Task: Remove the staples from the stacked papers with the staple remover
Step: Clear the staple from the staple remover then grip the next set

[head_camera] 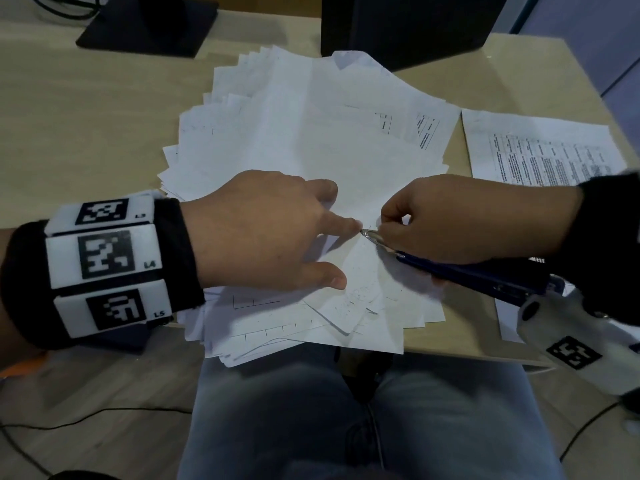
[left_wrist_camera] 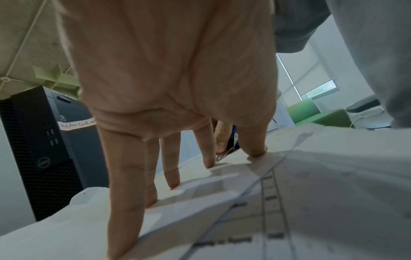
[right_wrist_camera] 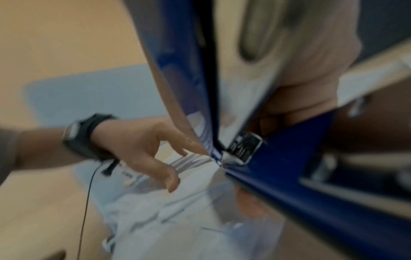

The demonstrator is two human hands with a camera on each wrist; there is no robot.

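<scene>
A fanned stack of white papers (head_camera: 311, 140) lies on the desk in front of me. My left hand (head_camera: 277, 230) presses on the stack with spread, straight fingers (left_wrist_camera: 171, 167). My right hand (head_camera: 450, 220) grips a blue staple remover (head_camera: 467, 275), whose metal tip (head_camera: 369, 234) touches the paper just beside my left fingertip. In the right wrist view the blue staple remover (right_wrist_camera: 278, 176) fills the frame, blurred, with its metal tip (right_wrist_camera: 231, 158) on the sheets. I cannot make out the staple itself.
A printed sheet (head_camera: 540, 150) lies apart at the right on the wooden desk (head_camera: 86, 126). A black computer tower (head_camera: 408, 26) stands behind the stack and a monitor base (head_camera: 149, 26) at the back left. My knees are under the desk's near edge.
</scene>
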